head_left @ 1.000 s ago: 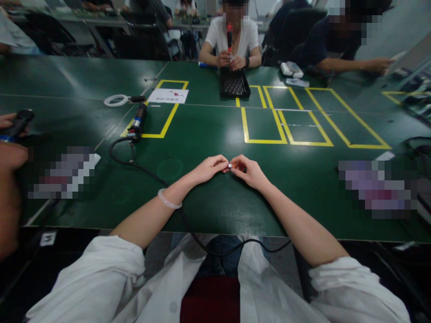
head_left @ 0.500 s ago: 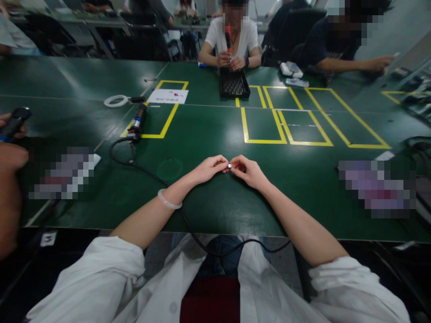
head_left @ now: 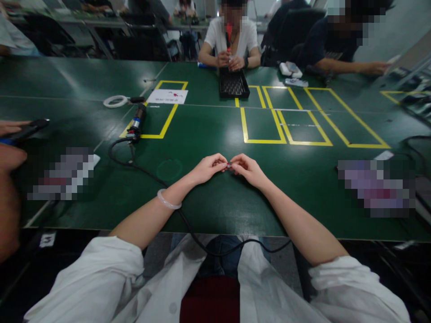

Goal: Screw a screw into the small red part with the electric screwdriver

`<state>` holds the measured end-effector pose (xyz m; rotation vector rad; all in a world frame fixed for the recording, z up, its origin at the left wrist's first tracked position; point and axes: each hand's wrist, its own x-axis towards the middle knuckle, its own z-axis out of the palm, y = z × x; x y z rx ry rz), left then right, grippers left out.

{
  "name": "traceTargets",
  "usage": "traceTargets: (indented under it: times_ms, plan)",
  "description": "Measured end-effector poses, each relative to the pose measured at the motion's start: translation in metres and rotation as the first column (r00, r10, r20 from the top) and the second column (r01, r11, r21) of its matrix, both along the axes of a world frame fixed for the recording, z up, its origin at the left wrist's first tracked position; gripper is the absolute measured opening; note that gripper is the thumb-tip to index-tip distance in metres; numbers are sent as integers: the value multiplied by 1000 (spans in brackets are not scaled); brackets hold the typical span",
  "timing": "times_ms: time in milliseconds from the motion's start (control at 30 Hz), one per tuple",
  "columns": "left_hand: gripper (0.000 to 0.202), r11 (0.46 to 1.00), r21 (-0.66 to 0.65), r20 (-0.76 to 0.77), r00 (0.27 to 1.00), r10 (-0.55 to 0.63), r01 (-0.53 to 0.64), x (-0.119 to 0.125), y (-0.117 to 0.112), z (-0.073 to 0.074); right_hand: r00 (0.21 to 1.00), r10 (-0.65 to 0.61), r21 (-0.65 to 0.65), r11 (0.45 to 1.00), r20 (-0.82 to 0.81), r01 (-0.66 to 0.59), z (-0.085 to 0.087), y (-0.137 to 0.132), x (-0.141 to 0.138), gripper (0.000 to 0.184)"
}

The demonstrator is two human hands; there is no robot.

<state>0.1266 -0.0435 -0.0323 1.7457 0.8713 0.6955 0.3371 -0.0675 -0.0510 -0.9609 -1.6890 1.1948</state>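
- A worker in rolled white sleeves brings left hand (head_left: 211, 168) and right hand (head_left: 249, 170) nearly together over a green table (head_left: 215, 206), thumbs and fingers pinched on a small part (head_left: 229, 166), silvery with a touch of red.
- The fingertip hold likely suits so slight a thing: two hands steady it, and the worker can look straight down on it. From here I cannot tell whether it is one piece or two.
- To the worker's left, a black power tool (head_left: 136, 121) lies on yellow tape (head_left: 153, 136), which presumably marks its parking place. A white card (head_left: 168, 96), its print too small to read, lies behind it.
- Across the table, a black tray (head_left: 235, 94) sits just below a co-worker's hands (head_left: 232, 62), probably for easy reach.
- The tool's black cable (head_left: 191, 232) passes beneath the left forearm and sags over the near edge into the lap; that looks like the tighter side for any sweep of the arm.
- Green tabletop runs from the knuckles forward to the tape, and toward a blurred-out object (head_left: 375, 188) well off to the right: the roomier side, it seems, for elbow and wrist.
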Motion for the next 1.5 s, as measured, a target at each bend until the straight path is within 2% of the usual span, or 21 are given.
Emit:
traceTargets:
  times_ms: [133, 433, 567, 733, 833, 1067, 1167, 1267, 1333, 1400, 1500]
  plan:
    - [32, 1000, 14, -14, 1000, 7, -7, 1, -2, 1, 1000, -13, -22, 1000, 0, 13, 1, 1, 1, 26]
    - [33, 998, -7, 20, 998, 58, -58, 2, -3, 2, 994, -39, 129, 991, 105, 25, 3, 0, 2, 18]
    - [31, 998, 22, 14, 998, 64, -64, 2, -2, -1, 992, -65, 131, 990, 113, 50, 2, 0, 1, 28]
    - [30, 996, 64, -7, 998, 68, -68, 2, -4, 0, 971, -83, 144, 988, 224, 51, 4, 0, 2, 18]
    - [31, 993, 83, -42, 995, 88, -85, 1, -4, 3, 969, -89, 142, 988, 231, 57, 5, 0, 2, 17]
    - [35, 983, 115, -20, 989, 147, -144, -15, 8, 9, 974, -83, 103, 993, 209, 62, 6, -1, 3, 18]
    - [34, 950, 222, -80, 967, 241, -218, -33, 19, 14, 975, -76, 81, 995, 210, 60, 8, -2, 2, 19]
    - [33, 846, 449, -226, 880, 418, -287, -65, 36, 19, 976, -66, 71, 996, 208, 53, 8, -2, 2, 20]
    - [33, 752, 590, -326, 765, 555, -294, -95, 51, 21, 976, -61, 66, 997, 208, 48, 8, -2, 2, 20]
    - [36, 667, 680, -402, 606, 686, -304, -132, 67, 23, 976, -56, 60, 997, 210, 45, 8, -2, 2, 19]
    - [52, 558, 738, -461, 321, 827, -380, -189, 88, 25, 976, -49, 54, 998, 214, 39, 7, -1, 2, 19]
